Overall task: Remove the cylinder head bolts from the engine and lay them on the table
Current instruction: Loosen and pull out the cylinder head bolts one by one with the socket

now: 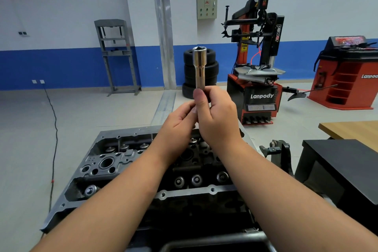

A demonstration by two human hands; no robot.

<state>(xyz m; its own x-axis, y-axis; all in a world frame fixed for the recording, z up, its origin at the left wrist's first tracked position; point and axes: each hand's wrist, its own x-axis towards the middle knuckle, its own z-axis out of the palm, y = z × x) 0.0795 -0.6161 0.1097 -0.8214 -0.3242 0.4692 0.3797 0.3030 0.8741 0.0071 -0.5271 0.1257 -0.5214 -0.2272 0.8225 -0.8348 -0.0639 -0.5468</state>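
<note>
A long chrome socket (199,67) is held upright, open end up, its lower end enclosed by the right hand (217,120), thumb pressed along it. The left hand (180,127) is closed against its base. Below the grip lies the engine (126,161); its bolts cannot be made out.

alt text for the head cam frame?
Both hands, right hand and left hand, hold a long chrome socket upright, open end up, above an exposed cylinder head. Behind are stacked tyres and a red tyre changer.
</note>
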